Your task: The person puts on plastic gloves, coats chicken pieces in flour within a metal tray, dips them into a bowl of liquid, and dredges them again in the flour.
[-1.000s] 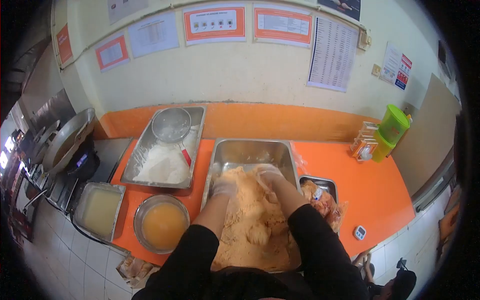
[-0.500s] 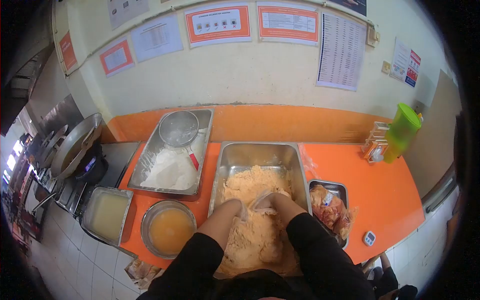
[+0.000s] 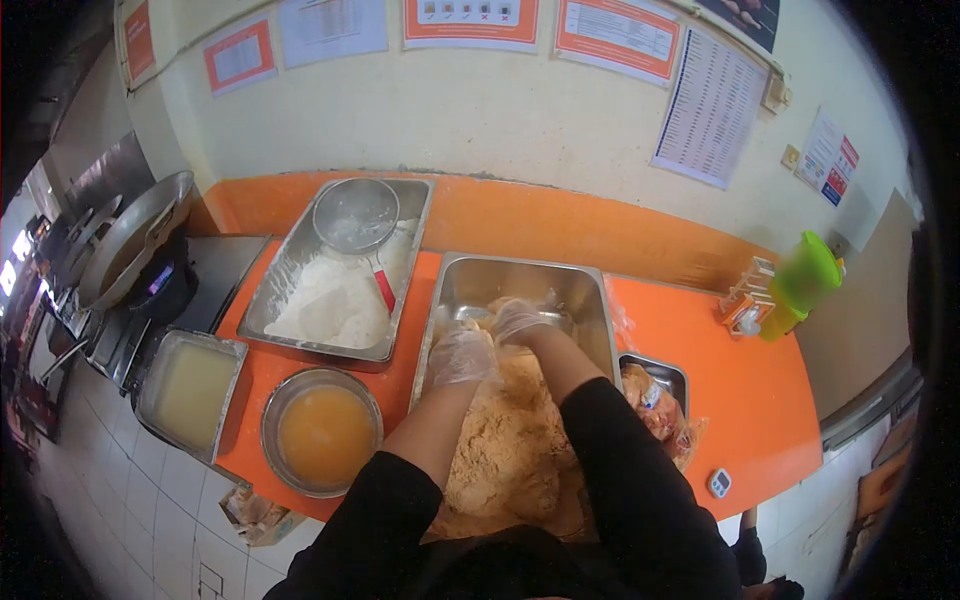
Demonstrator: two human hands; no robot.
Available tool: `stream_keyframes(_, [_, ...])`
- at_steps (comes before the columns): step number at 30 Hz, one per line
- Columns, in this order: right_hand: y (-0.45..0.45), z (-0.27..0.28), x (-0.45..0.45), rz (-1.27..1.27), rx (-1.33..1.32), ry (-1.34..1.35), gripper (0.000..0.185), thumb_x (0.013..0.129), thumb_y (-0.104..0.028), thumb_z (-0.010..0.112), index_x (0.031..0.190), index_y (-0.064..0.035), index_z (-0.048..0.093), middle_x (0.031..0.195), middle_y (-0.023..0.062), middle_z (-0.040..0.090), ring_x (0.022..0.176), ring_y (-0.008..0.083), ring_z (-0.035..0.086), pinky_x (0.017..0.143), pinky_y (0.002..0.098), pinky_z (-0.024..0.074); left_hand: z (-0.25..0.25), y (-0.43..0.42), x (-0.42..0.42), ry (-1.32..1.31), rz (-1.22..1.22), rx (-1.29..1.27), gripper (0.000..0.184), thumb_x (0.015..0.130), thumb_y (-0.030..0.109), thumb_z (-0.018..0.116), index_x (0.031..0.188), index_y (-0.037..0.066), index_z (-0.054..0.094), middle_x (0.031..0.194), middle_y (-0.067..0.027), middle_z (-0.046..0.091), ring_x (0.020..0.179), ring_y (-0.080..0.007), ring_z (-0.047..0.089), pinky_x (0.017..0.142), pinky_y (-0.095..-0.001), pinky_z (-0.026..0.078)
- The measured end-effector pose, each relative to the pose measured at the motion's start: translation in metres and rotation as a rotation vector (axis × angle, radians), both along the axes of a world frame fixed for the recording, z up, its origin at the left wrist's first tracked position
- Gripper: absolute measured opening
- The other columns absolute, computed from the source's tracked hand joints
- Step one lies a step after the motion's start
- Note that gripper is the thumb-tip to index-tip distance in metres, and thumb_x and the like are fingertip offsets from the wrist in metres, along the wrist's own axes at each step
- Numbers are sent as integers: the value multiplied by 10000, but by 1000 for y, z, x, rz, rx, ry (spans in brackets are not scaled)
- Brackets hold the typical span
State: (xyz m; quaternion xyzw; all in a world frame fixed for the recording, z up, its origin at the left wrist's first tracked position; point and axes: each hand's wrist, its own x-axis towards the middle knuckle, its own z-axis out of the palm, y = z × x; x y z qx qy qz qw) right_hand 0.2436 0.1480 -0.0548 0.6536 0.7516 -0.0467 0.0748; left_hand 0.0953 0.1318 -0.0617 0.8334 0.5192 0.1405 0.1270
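Observation:
Both hands wear clear plastic gloves and reach into a deep steel tray [image 3: 520,265] of crumbly, orange-tinted breading flour [image 3: 510,440]. My left hand [image 3: 465,357] is by the tray's left wall, touching the breading. Slightly farther in, my right hand [image 3: 518,318] dips into the breading near the back. The fingers of both hands are mostly hidden by the gloves, the breading and my own hands, so their pose is unclear. The heap fills the front of the tray, while bare metal shows at its back.
Left of the tray are a bowl of orange liquid [image 3: 325,432], a square pan of pale liquid [image 3: 190,390], and a white flour tray [image 3: 330,300] with a sieve [image 3: 356,215]. Bagged raw meat [image 3: 655,405], a timer [image 3: 719,483] and a green jug [image 3: 805,272] stand right.
Both hands have moved toward the back of the tray, and the left has shifted left. Less breading shows at the back. The camera view has tilted downward.

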Motion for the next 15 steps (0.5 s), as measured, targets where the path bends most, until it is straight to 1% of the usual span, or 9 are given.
stream_keyframes(1, [11, -26, 1, 212, 51, -85, 339, 762, -294, 525, 1020, -102, 634, 1122, 164, 565, 1069, 303, 515, 899, 358, 412, -6, 4, -1, -5, -33, 63, 241, 804, 267, 502, 880, 76, 629, 971, -128, 613, 916, -284, 598, 742, -406, 488])
stream_keyframes(2, [17, -49, 3, 188, 61, 32, 338, 762, -299, 522, 1021, -113, 636, 1124, 163, 564, 1067, 308, 515, 901, 364, 410, -5, 4, -2, 27, -62, 75, 250, 805, 278, 503, 884, 72, 622, 963, -130, 611, 911, -284, 597, 737, -404, 488])
stream_keyframes(3, [18, -62, 1, 158, 35, 107, 331, 759, -298, 522, 1007, -109, 635, 1108, 164, 567, 1051, 309, 518, 890, 366, 411, 0, 3, -3, 61, -92, 86, 261, 806, 289, 504, 889, 67, 615, 955, -131, 610, 906, -284, 596, 733, -402, 487])
stream_keyframes(4, [19, -65, -5, 122, -10, 128, 325, 757, -297, 522, 994, -106, 635, 1093, 165, 569, 1035, 309, 522, 879, 368, 413, 9, 1, -5, 96, -124, 97, 272, 807, 299, 505, 893, 63, 608, 947, -133, 609, 902, -284, 594, 729, -401, 486])
stream_keyframes(7, [15, -64, -24, 88, -105, 110, 307, 749, -294, 522, 954, -95, 635, 1047, 167, 578, 987, 311, 532, 848, 374, 418, 36, -10, -8, -18, -20, 131, 304, 809, 322, 516, 936, 61, 608, 952, -141, 605, 902, -288, 589, 748, -397, 479])
stream_keyframes(8, [12, -62, -29, 88, -134, 99, 302, 747, -293, 522, 940, -91, 634, 1032, 168, 580, 971, 311, 536, 837, 376, 420, 23, -7, -5, -79, 54, 151, 285, 808, 292, 504, 940, 63, 611, 972, -144, 600, 916, -292, 585, 756, -397, 479])
stream_keyframes(10, [0, -46, -37, 96, -174, 88, 292, 742, -292, 522, 914, -84, 634, 1002, 170, 586, 938, 312, 543, 816, 380, 423, -17, 11, 10, -201, 194, 202, 257, 807, 233, 480, 950, 68, 616, 1010, -151, 591, 942, -300, 578, 773, -399, 479])
stream_keyframes(13, [-33, 6, -43, 116, -215, 46, 280, 734, -289, 522, 874, -73, 633, 956, 172, 594, 890, 314, 553, 785, 386, 428, -43, 28, 11, -68, -13, 173, 243, 794, 240, 501, 930, 76, 619, 954, -154, 605, 891, -298, 592, 735, -407, 480])
stream_keyframes(15, [-61, 45, -42, 98, -246, 18, 274, 729, -287, 521, 847, -66, 633, 925, 174, 599, 858, 315, 560, 763, 390, 432, -22, 18, 4, 2, -124, 230, 237, 790, 245, 509, 921, 85, 624, 912, -147, 613, 846, -295, 600, 710, -403, 479])
